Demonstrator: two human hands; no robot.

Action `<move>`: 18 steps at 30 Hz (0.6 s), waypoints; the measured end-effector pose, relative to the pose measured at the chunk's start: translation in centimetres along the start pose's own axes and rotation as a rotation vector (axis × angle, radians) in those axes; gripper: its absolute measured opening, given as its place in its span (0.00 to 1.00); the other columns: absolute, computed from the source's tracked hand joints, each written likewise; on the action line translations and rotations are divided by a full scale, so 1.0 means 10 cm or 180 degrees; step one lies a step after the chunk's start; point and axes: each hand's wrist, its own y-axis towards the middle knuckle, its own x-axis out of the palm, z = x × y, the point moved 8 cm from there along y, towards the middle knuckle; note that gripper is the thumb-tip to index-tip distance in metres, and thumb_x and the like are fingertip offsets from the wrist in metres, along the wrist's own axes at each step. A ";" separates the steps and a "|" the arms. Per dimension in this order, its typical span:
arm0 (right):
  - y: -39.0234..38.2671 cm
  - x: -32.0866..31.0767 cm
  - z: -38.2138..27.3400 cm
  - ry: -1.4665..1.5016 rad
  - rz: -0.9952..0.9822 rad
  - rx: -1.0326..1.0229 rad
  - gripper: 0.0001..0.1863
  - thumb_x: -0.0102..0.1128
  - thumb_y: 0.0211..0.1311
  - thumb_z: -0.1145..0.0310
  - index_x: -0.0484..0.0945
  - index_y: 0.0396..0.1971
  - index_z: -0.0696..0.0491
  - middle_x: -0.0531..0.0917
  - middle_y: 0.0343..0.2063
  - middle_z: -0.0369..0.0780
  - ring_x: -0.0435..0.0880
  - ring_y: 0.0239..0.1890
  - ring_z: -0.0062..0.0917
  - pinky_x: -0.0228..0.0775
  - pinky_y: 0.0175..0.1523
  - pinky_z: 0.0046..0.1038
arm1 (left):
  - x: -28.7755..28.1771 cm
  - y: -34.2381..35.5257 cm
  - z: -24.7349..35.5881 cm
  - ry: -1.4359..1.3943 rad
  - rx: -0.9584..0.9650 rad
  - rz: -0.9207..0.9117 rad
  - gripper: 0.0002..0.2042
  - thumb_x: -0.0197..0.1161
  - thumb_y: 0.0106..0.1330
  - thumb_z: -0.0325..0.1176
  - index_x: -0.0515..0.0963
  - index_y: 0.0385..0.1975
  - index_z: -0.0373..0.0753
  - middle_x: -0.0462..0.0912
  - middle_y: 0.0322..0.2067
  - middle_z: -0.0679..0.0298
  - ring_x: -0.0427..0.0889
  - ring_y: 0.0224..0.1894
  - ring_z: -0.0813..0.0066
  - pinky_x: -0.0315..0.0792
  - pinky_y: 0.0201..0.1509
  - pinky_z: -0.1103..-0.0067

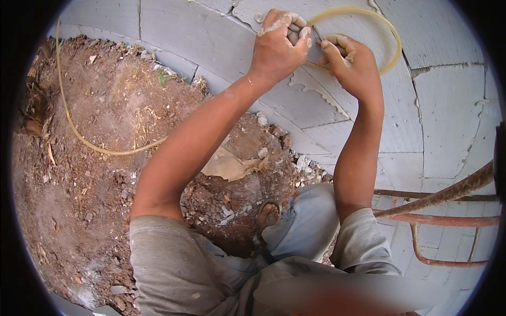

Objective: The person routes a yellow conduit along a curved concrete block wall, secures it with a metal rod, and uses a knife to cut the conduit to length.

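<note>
My left hand (282,47), smeared with pale dust or mortar, is closed at the grey block wall, with a clear yellowish hose (396,42) at its fingers. From there the hose bends in a wide loop around and behind my right hand (350,63). My right hand is closed in a pinch, its fingertips close to the left ones. Between the two hands shows a thin dark rod (317,32), which seems to sit in the right fingertips. The hose's end is hidden by my fingers. Another length of hose (79,134) hangs over the dirt and passes behind my left forearm.
The wall of large grey blocks (195,37) has mortar ridges along its joints. Reddish dirt with rubble (105,205) lies at the left, with a torn tan paper scrap (229,164) on it. Rusty red metal bars (448,219) stand to the right of my knee.
</note>
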 end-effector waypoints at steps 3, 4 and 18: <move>0.02 0.01 0.00 0.0052 0.0011 -0.0072 0.15 0.58 0.62 0.63 0.84 0.39 0.59 0.85 0.22 0.43 0.85 0.26 0.26 0.75 0.38 0.28 | 0.00 0.01 -0.02 -0.0094 -0.0023 -0.0014 0.06 0.67 0.58 0.28 0.78 0.32 0.36 0.77 0.35 0.63 0.81 0.32 0.71 0.76 0.38 0.75; 0.03 0.01 -0.02 0.0077 0.0016 -0.0089 0.15 0.58 0.62 0.63 0.84 0.39 0.59 0.85 0.22 0.42 0.84 0.26 0.25 0.74 0.38 0.27 | -0.01 0.03 -0.03 -0.0142 -0.0036 -0.0015 0.06 0.67 0.57 0.29 0.78 0.31 0.37 0.77 0.35 0.62 0.80 0.34 0.66 0.76 0.40 0.71; 0.04 0.02 -0.04 0.0149 -0.0021 -0.0153 0.14 0.56 0.64 0.65 0.84 0.39 0.60 0.85 0.22 0.40 0.82 0.26 0.20 0.73 0.36 0.24 | 0.01 0.05 -0.04 -0.0313 -0.0454 -0.0046 0.04 0.64 0.61 0.26 0.76 0.32 0.35 0.75 0.34 0.58 0.80 0.33 0.65 0.76 0.38 0.72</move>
